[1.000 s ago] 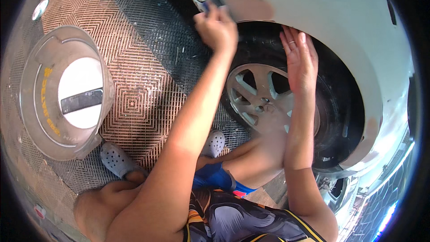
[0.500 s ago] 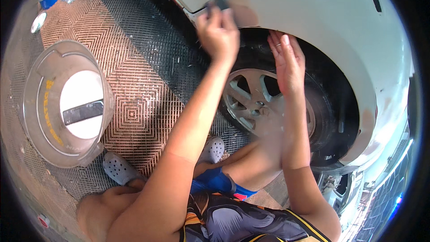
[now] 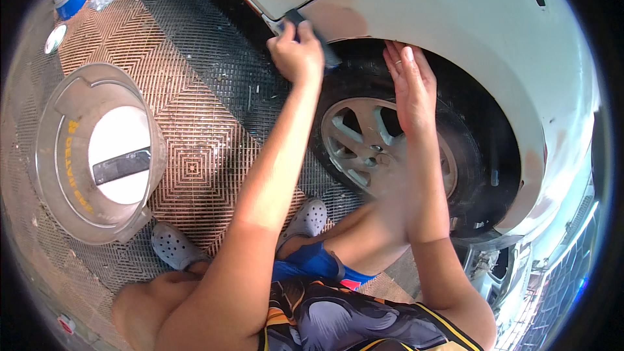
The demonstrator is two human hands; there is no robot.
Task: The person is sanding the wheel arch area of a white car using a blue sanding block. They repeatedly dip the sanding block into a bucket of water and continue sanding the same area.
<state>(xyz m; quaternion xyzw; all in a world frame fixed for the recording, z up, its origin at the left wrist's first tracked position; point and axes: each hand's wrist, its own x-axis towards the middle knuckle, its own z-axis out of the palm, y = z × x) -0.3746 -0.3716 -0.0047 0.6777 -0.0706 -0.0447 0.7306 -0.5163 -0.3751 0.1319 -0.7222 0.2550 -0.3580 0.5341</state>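
Note:
My left hand (image 3: 297, 55) is closed around a dark sanding block (image 3: 318, 42), slightly blurred by motion. The block lies against the lower front edge of the white car fender (image 3: 429, 0), beside a brownish sanded patch (image 3: 335, 21). My right hand (image 3: 414, 88) is held out nearly flat with the fingers stretched, a ring on one finger. Its fingertips meet the rim of the wheel arch, above the tyre (image 3: 478, 162) and its silver wheel rim (image 3: 351, 143). Nothing shows in my right hand.
On the left, a large translucent bucket (image 3: 49, 175) has a white lid-like disc with a dark phone-like slab (image 3: 121, 166) on it. Beyond stand a blue-and-white can (image 3: 70, 1), a round lid (image 3: 56, 39) and crumpled plastic (image 3: 103, 0). The floor is grated tile (image 3: 201, 123).
My left hand has moved left and down along the fender edge with the sanding block, which has turned to a slant. My right hand has hardly shifted.

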